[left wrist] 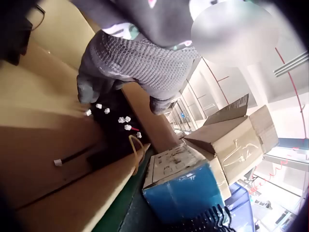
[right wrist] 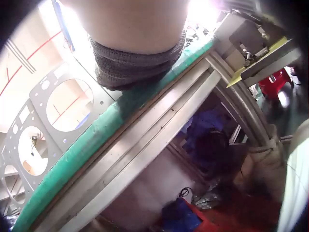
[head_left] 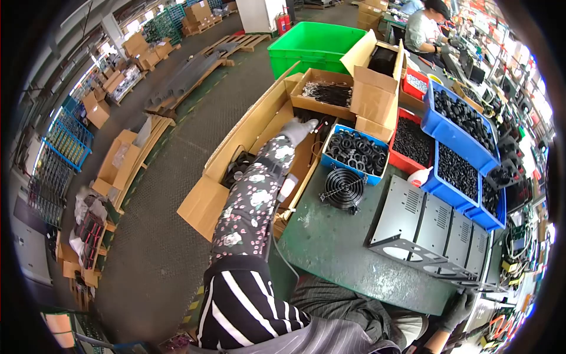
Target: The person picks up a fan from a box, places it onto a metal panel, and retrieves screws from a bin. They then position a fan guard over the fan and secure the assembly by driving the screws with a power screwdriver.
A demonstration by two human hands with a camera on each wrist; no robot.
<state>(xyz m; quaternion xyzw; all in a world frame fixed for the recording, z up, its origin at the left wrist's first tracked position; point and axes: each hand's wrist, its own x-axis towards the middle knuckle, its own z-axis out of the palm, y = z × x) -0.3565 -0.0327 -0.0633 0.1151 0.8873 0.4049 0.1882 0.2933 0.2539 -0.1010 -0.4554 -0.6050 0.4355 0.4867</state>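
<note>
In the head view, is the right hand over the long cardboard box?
No, the right hand is at the edge of the green table, away from the box.

Wore 2 gloves: a grey left glove, coarsely textured in knit, with darker, smoother fingertips; and a right glove, dark grey, knitted, ending in a soft cuff. Over the left forearm, showed a black sleeve cover scattered with white flowers and small pink petals, finished in plain black near the elbow. Higher up, had a black sleeve with bold white stripes. Across the torso, wore a grey top with fine, pale pinstripes.
</note>
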